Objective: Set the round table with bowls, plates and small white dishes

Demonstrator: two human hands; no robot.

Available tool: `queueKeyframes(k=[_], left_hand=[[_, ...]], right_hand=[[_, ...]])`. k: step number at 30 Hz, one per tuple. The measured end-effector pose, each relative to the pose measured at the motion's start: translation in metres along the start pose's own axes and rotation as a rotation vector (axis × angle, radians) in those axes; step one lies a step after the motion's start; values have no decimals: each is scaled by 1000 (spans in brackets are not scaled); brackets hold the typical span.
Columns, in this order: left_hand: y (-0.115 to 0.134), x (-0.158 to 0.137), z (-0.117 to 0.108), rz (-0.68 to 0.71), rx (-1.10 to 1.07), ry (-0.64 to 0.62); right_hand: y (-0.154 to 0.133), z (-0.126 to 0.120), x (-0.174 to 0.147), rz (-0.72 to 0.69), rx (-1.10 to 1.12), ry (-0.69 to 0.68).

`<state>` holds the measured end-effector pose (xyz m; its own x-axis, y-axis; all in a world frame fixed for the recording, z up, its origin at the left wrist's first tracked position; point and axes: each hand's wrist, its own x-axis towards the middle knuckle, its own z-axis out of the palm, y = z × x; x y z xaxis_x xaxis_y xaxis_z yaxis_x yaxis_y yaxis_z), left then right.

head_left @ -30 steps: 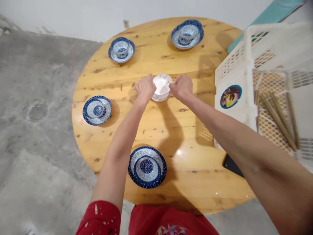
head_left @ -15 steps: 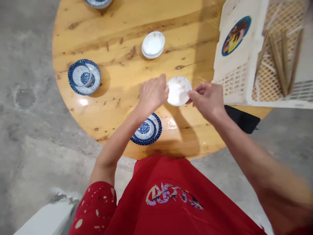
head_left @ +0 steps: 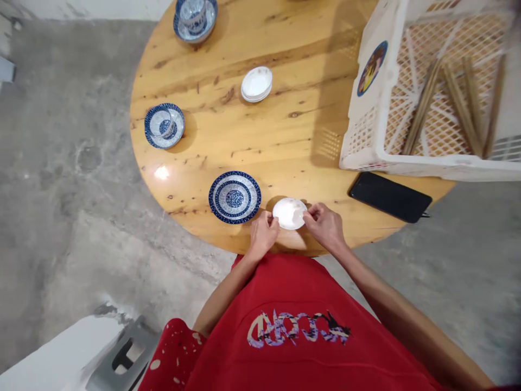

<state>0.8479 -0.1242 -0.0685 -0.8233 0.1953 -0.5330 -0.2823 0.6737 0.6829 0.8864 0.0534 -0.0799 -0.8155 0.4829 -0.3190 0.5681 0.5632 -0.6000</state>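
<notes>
Near the front edge of the wooden table [head_left: 285,136], a small white dish [head_left: 289,213] is held between my two hands. My left hand [head_left: 264,232] pinches its left rim, and my right hand [head_left: 324,224] grips the right rim between thumb and fingers. Left of it lies a blue-and-white patterned plate [head_left: 235,197], close to my left fingers. Farther back stands a short stack of small white dishes [head_left: 256,83]. Whether the held dish touches the table I cannot tell.
On the left, a blue-rimmed bowl with a cup [head_left: 164,126] stands near the table edge; a similar bowl with a cup [head_left: 195,20] is farther back. At right, a white plastic crate [head_left: 366,130] holds bundles of chopsticks [head_left: 462,108]. A black phone [head_left: 391,196] lies before it.
Both hands have brought the white dish back toward me, to the table's front edge, right of the patterned plate. My left arm no longer covers that plate. The camera view has shifted.
</notes>
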Motion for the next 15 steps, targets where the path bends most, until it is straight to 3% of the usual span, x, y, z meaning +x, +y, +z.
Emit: queueKeyframes(k=[8,15], left_hand=[[-9,15,15,-110,-333,123],[-9,15,24,-156,-464,114]], right_hand=[[-17,7,22,-23,-31,-19],[-18,11,27,-5,-48,-34]])
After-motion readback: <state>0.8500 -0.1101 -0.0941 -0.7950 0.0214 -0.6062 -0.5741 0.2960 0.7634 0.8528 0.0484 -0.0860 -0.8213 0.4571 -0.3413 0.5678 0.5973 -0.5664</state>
